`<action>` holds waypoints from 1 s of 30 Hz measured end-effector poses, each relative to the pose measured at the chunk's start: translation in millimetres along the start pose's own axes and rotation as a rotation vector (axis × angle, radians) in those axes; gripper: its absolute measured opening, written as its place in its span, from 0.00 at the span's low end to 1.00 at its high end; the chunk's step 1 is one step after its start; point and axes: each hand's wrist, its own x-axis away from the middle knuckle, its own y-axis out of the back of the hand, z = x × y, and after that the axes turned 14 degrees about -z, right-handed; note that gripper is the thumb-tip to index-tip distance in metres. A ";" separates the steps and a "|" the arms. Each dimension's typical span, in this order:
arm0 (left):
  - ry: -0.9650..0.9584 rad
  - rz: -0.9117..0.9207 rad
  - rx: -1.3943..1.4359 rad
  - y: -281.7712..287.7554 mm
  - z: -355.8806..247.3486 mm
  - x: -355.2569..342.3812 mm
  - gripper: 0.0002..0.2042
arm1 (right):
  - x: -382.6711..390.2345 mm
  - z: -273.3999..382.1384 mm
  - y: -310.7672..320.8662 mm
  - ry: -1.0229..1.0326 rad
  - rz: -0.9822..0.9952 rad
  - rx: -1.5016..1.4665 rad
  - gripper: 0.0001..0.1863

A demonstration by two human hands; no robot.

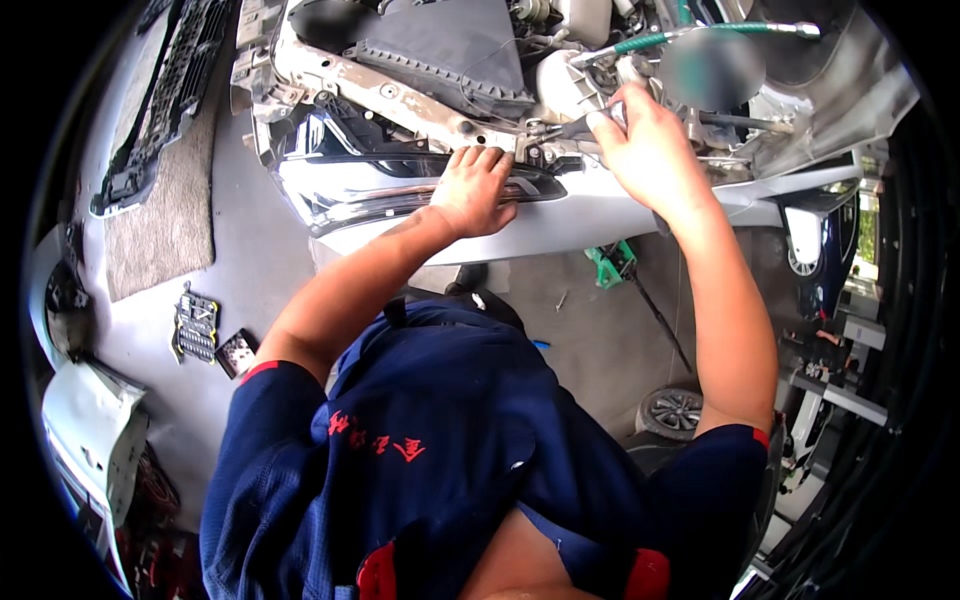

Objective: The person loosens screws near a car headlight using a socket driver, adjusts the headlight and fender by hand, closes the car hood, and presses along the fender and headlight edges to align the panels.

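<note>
My left hand (472, 192) lies flat over the headlight (340, 190), fingertips near the pale beam (405, 105), while my right hand (645, 145) grips a dark tool (577, 128) that points left toward the beam's end. Beyond my hands are a black cover (440, 50) and a green hose (650, 42); on the floor (540, 330) are a green jack (612, 265), a wheel (672, 412) and an open tool kit (198, 325).

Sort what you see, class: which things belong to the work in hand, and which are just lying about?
In use:
- headlight, under the left hand
- dark-handled tool, gripped by the right hand

Apparently lying about:
- open tool case
- wheel
- grey mat
- green thing with a long dark handle
</note>
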 end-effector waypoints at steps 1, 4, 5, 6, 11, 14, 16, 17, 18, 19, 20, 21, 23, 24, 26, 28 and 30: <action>0.027 0.020 -0.034 -2.7 -8.0 -4.1 0.37 | -1.4 -8.3 -6.4 0.018 0.014 0.015 0.18; 0.063 0.025 -0.137 -9.9 -21.3 -7.2 0.36 | -4.7 -19.7 -15.8 0.026 0.041 0.020 0.19; 0.071 0.025 -0.142 -11.7 -22.8 -9.2 0.36 | -5.3 -21.8 -18.0 0.004 0.049 0.017 0.20; 0.072 0.018 -0.146 -13.8 -24.3 -10.9 0.36 | -8.2 -23.6 -19.0 0.002 0.067 0.031 0.20; 0.068 -0.006 -0.205 -22.7 -27.4 -12.3 0.35 | -13.8 -34.9 -36.5 0.022 0.078 0.035 0.21; 0.056 0.038 -0.211 -16.6 -33.6 -18.4 0.33 | -8.5 -42.9 -40.2 0.019 0.094 0.032 0.21; 0.067 0.049 -0.190 -18.0 -31.9 -20.6 0.33 | -10.2 -41.9 -41.7 0.068 0.067 0.007 0.21; 0.077 0.060 -0.170 -18.3 -30.6 -21.6 0.32 | -9.3 -40.4 -41.8 0.091 0.067 0.017 0.21; 0.064 0.038 -0.158 -18.9 -30.6 -20.0 0.32 | -5.8 -39.3 -41.4 0.109 0.072 0.028 0.20; 0.063 0.040 -0.154 -19.7 -30.2 -19.8 0.32 | -5.3 -37.9 -40.5 0.106 0.074 0.031 0.20; 0.056 0.018 -0.157 -20.5 -30.0 -20.1 0.32 | -6.5 -36.2 -39.3 0.145 0.077 0.016 0.19; 0.046 -0.005 -0.161 -20.8 -29.0 -21.7 0.32 | -7.9 -34.9 -38.3 0.184 0.075 0.003 0.19; 0.036 -0.002 -0.171 -21.7 -29.1 -21.1 0.33 | -5.5 -35.5 -40.2 0.200 0.084 0.008 0.18; 0.038 -0.006 -0.170 -22.5 -29.1 -20.9 0.33 | -5.1 -36.3 -41.1 0.224 0.094 0.011 0.18; 0.040 -0.016 -0.166 -24.2 -29.0 -20.8 0.33 | -0.4 -37.8 -42.7 0.272 0.071 0.007 0.18; 0.048 -0.007 -0.178 -24.2 -28.8 -18.0 0.33 | 5.1 -33.6 -43.1 0.336 0.031 -0.005 0.16; 0.052 -0.014 -0.179 -24.9 -29.2 -17.1 0.33 | 4.7 -34.8 -42.8 0.326 0.057 -0.013 0.16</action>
